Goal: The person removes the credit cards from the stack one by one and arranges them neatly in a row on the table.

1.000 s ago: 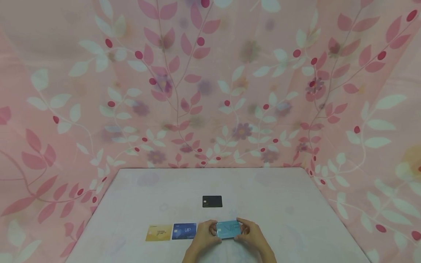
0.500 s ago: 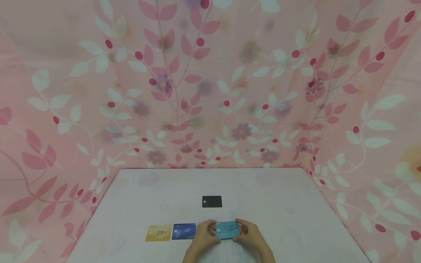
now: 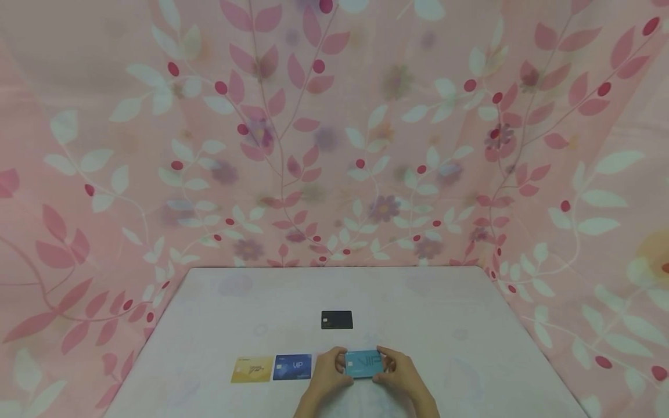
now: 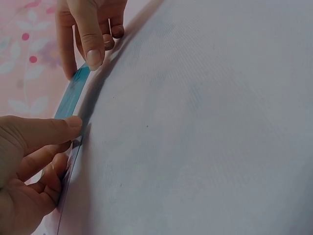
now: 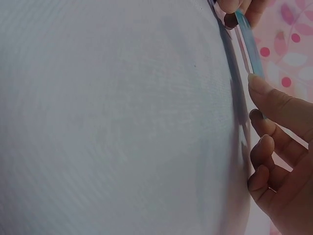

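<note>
A teal card (image 3: 364, 364) printed with "VIP" is held by both of my hands near the front of the table. My left hand (image 3: 329, 371) pinches its left edge between thumb and fingers. At the opposite edge, my right hand (image 3: 401, 373) pinches it the same way. Seen edge-on in the left wrist view, the card (image 4: 73, 93) looks slightly raised from the cloth. Just left of my left hand lies a blue "VIP" card (image 3: 292, 367), and beside that a gold card (image 3: 251, 370). Farther back rests a black card (image 3: 337, 320).
White cloth with a faint pattern covers the table (image 3: 428, 313). Pink fabric (image 3: 334, 145) with leaves and flowers hangs behind the table and along both sides.
Both hands and the teal card have shifted slightly left, then slightly back to the right. The grip stays the same, and the other cards have not moved.
</note>
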### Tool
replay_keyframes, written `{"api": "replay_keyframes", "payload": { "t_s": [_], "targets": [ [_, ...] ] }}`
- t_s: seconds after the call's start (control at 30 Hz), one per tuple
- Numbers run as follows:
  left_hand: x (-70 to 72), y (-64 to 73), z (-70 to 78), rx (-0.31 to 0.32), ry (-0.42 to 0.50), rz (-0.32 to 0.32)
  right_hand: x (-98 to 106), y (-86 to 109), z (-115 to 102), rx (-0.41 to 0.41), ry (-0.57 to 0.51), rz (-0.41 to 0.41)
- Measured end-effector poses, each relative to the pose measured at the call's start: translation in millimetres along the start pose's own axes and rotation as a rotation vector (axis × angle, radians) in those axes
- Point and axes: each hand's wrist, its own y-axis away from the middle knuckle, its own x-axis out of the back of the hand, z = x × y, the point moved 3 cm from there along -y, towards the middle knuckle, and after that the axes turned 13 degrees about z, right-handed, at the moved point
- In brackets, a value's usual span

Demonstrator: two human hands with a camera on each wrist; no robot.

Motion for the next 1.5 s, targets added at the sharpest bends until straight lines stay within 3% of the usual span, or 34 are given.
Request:
{"api": "replay_keyframes", "payload": {
  "t_s": [0.5,0.8,1.1,1.5],
  "targets": [
    [-2.7,-0.3,2.4,0.001,-0.020,0.005,5,0.6,0,-0.026,-0.028,0.011],
    [-5.8,0.1,3.3,-0.006,-0.045,0.006,5,0.8,3,0.008,0.002,0.013],
    [-8.9,-1.9,6.5,-0.047,-0.114,0.040,4,0.3,9,0.005,-0.009,0.005],
    [-8.1,-0.1,7.7,-0.060,-0.108,0.056,3,0.4,11,-0.012,-0.017,0.008]
  ]
}}
